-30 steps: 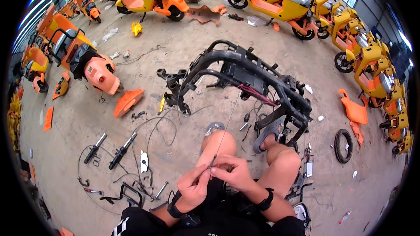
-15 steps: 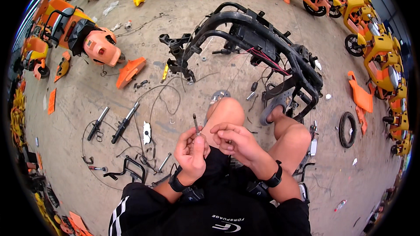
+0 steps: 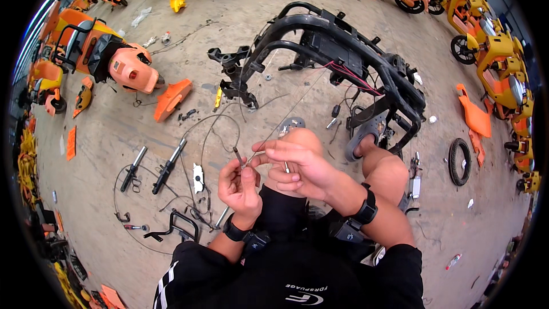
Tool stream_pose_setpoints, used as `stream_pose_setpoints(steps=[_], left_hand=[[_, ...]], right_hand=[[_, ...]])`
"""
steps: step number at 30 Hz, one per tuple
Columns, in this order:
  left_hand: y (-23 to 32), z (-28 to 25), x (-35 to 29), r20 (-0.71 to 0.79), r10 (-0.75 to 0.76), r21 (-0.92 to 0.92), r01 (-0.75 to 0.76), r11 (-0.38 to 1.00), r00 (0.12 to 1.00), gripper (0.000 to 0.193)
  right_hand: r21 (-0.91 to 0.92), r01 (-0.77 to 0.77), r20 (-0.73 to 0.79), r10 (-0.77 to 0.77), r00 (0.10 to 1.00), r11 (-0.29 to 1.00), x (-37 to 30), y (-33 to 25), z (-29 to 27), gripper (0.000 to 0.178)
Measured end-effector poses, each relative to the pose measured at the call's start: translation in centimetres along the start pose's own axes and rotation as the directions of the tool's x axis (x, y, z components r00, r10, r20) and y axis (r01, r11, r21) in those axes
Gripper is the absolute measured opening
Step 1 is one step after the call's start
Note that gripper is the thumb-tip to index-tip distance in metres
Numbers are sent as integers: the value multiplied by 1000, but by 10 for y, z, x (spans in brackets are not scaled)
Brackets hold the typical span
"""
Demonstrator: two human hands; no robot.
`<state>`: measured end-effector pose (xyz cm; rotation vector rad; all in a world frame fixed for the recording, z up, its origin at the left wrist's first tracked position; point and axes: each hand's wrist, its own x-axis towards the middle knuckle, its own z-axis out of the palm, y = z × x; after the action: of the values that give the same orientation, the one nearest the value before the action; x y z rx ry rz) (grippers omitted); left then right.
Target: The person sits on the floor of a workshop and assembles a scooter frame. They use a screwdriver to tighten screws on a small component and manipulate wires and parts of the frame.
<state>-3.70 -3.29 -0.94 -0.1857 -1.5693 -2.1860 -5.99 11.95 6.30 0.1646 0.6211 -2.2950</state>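
My left hand (image 3: 237, 190) is closed, thumb against fingers, on a thin dark rod (image 3: 238, 155) whose tip points up and away from me. My right hand (image 3: 306, 169) has come up close beside it, its index finger reaching toward the rod. A small shiny metal pin (image 3: 287, 167) shows between the curled fingers of that hand. From the fingertips a thin wire (image 3: 274, 131) seems to run off toward the black frame (image 3: 320, 23); which fingers pinch it is hard to make out. Both hands are above my bare knees.
A black scooter frame with pink wires (image 3: 354, 77) stands ahead. On the floor at left lie two shock absorbers (image 3: 166, 169), loose cables (image 3: 211, 123) and a black bracket (image 3: 174, 226). At right are a tyre (image 3: 459, 162) and an orange panel (image 3: 474, 115). Scooters (image 3: 128, 63) line the sides.
My right hand has moved left and forward until its fingers meet the left hand's fingertips. The left hand has shifted slightly left and away, keeping the rod. The thin wire now shows.
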Motion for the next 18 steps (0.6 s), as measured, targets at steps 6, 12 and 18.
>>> stream_pose_setpoints(steps=[6,12,18], left_hand=[[-9,-6,16,-27,49,42,-48,998,998,20],[-12,-9,24,-37,-12,12,12,1000,999,19],[-16,-15,30,38,-15,-4,15,1000,999,20]], right_hand=[[-223,-10,-66,-5,998,975,22,-14,5,25],[-143,26,-101,-41,994,989,33,-4,0,22],[-158,36,-104,-53,993,987,31,0,-4,20]])
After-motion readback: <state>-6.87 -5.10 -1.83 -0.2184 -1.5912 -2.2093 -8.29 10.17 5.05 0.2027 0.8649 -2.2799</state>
